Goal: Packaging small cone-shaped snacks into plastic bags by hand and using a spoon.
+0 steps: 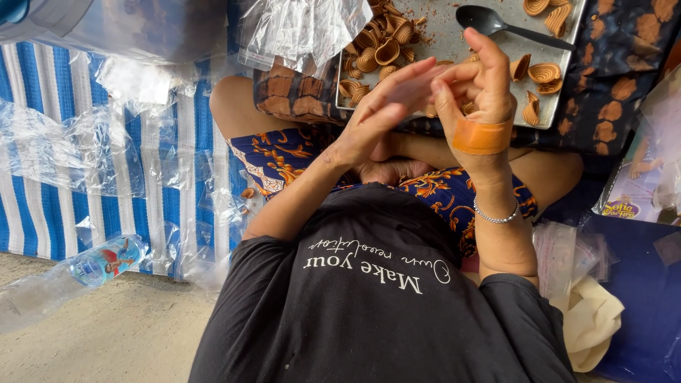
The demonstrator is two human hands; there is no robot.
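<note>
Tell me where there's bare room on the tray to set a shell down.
The tray is bare in its middle, between the heap of shells on the left and the spoon. The left end is crowded, and loose shells dot the right.

clear plastic bags [85, 152] on striped mat; blue-labelled bottle [106, 260]; colourful packet [638, 191] far right

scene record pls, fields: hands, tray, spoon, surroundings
left hand: raised over lap, fingers meeting right hand; what they pinch is hidden
right hand: orange bandage across its back, silver bracelet at wrist
tray: metal, holds brown curled shell-shaped snacks
spoon: black, lying on tray
surroundings: clear plastic bags on blue-striped mat; plastic bottle on floor
</note>
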